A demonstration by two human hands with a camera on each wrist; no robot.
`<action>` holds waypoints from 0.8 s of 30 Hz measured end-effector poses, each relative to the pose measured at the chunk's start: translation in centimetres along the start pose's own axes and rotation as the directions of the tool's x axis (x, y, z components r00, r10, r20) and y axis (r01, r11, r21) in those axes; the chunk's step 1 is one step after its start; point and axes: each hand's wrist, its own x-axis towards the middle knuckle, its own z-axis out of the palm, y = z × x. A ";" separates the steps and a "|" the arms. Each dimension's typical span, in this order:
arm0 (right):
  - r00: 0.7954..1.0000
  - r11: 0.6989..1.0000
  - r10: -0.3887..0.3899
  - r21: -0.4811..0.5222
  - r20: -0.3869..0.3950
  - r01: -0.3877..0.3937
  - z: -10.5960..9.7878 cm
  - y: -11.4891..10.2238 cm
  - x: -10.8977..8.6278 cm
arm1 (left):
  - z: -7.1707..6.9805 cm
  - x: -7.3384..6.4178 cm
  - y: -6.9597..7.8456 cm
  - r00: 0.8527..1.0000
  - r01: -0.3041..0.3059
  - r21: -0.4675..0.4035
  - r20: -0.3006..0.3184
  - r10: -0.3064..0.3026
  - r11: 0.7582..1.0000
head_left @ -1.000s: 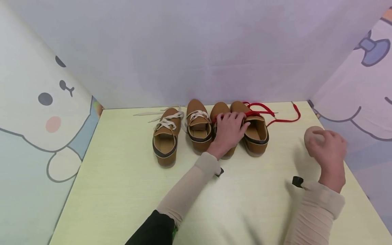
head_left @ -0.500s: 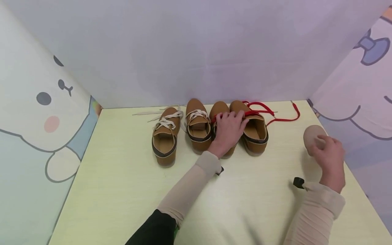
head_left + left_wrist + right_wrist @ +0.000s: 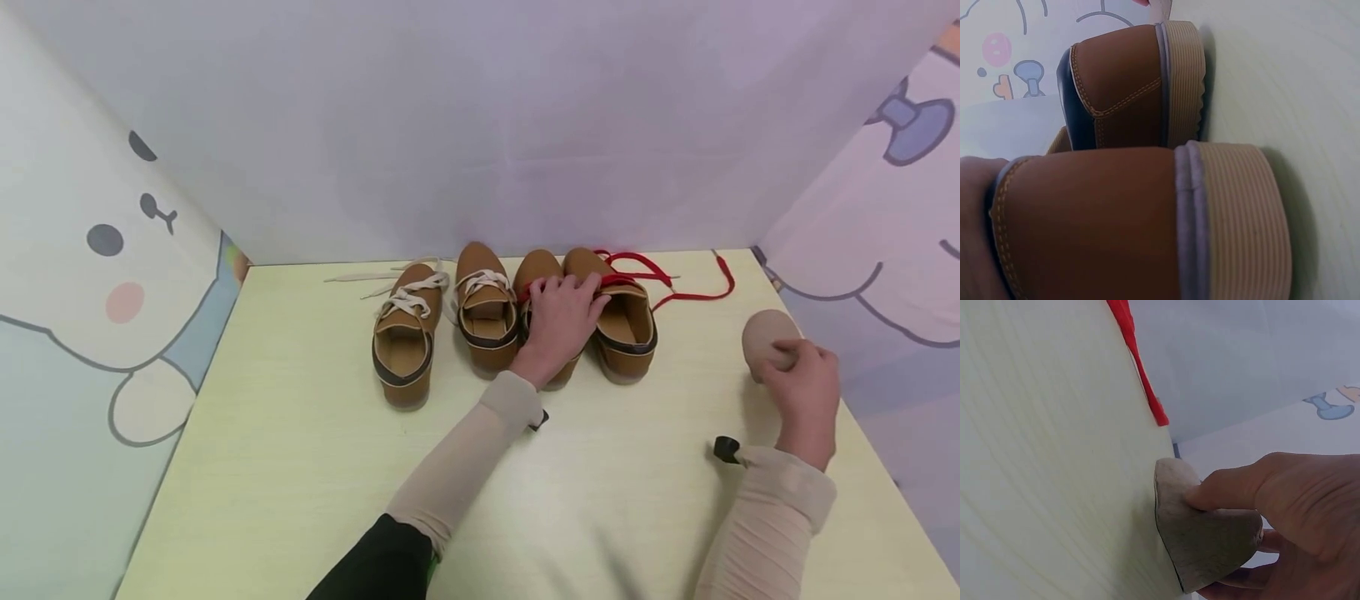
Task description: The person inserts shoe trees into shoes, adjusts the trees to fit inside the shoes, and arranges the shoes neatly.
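In the head view my left hand (image 3: 561, 321) rests over a brown shoe (image 3: 538, 265) with red laces, third from the left. That hand hides most of the shoe's opening. Its thumb lies close to the opening of the rightmost brown shoe (image 3: 626, 350), also red-laced. Above the table's right side, my right hand (image 3: 806, 392) pinches a flat, rounded beige piece (image 3: 765, 333) between thumb and fingers. Seen from the right wrist, this beige piece (image 3: 1207, 537) has a dark thin edge and looks curved; its kind is unclear. The left wrist view shows a brown shoe heel (image 3: 1104, 219) up close.
Two brown shoes with cream laces, the leftmost shoe (image 3: 405, 342) and its neighbour (image 3: 486, 325), complete the row near the back wall (image 3: 480, 125). A loose red lace (image 3: 697, 294) trails right across the pale table (image 3: 300, 467). Side walls carry cartoon prints.
My right hand has come onto the beige piece, its fingers now pinching the lower part. The left hand and the shoes have stayed in place.
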 end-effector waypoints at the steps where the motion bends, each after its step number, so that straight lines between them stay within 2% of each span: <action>1: 1.000 1.000 0.005 -0.002 -0.001 -0.005 0.0 0.0 0.0 | 0.0 0.0 0.0 1.000 0.000 0.005 -0.001 0.000 1.000; 6: 0.998 0.998 0.024 -0.051 0.053 -0.021 -0.3 -0.1 0.0 | 0.3 -0.1 -0.1 1.000 -0.001 0.001 -0.014 0.001 1.000; 10: 0.996 0.995 -0.008 -0.094 0.084 0.016 -0.5 -0.1 0.2 | 0.3 -0.1 -0.2 1.000 0.007 -0.017 -0.003 -0.007 1.000; 16: 0.995 0.987 -0.081 -0.136 0.054 0.088 -0.3 0.0 0.2 | 0.2 -0.2 -0.2 1.000 -0.002 -0.004 0.009 0.002 1.000; 24: 0.992 0.980 -0.117 -0.157 0.035 0.121 -0.1 -0.1 0.0 | 0.2 -0.2 -0.2 1.000 0.006 0.000 0.018 -0.006 1.000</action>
